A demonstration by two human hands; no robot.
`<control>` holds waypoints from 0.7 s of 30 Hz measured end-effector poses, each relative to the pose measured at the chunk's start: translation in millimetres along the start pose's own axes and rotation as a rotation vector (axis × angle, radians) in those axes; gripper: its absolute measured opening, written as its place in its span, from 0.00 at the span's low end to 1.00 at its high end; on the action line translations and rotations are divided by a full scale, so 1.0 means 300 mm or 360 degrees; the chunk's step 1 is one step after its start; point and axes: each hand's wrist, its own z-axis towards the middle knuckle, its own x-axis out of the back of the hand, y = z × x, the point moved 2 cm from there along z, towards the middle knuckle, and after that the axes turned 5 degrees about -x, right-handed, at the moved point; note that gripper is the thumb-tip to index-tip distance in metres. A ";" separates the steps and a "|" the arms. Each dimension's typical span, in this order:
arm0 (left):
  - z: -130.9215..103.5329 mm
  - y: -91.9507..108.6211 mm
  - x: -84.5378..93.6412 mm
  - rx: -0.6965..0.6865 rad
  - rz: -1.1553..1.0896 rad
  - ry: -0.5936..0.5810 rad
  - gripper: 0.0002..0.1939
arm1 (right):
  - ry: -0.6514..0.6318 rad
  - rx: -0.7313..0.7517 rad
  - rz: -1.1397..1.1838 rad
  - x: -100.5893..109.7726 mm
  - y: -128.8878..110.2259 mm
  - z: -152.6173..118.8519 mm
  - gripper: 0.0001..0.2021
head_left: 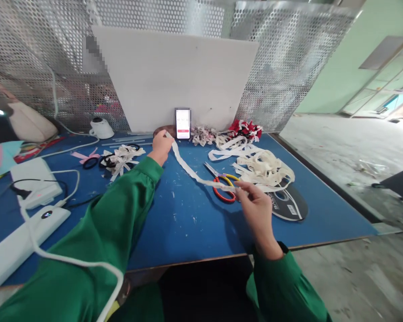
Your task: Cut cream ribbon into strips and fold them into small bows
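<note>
A white ribbon [188,169] hangs in a slack curve between my two hands, above the blue tabletop. My left hand [162,144], reached forward near the phone, is closed on one end of it. Nearer to me, my right hand [255,209] pinches the other end between thumb and fingers. Below the ribbon lies a pair of scissors [225,193] with red and yellow handles, its blades pointing away and to the left. Right of the scissors is a heap of cream ribbon [267,167], partly covering a flat dark reel [289,205].
A lit phone [183,124] stands against a white board [181,76]. Red bows [244,130] and pale bows [203,135] lie along the back. White bows with black hair ties [121,157] are at left. A power bank [30,241] and a white cable [74,259] run along the left.
</note>
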 end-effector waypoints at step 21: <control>-0.605 -0.121 0.019 0.1045 -0.0642 -0.0672 0.07 | -0.0434 0.0335 -0.0877 -0.052 -0.041 -0.059 0.15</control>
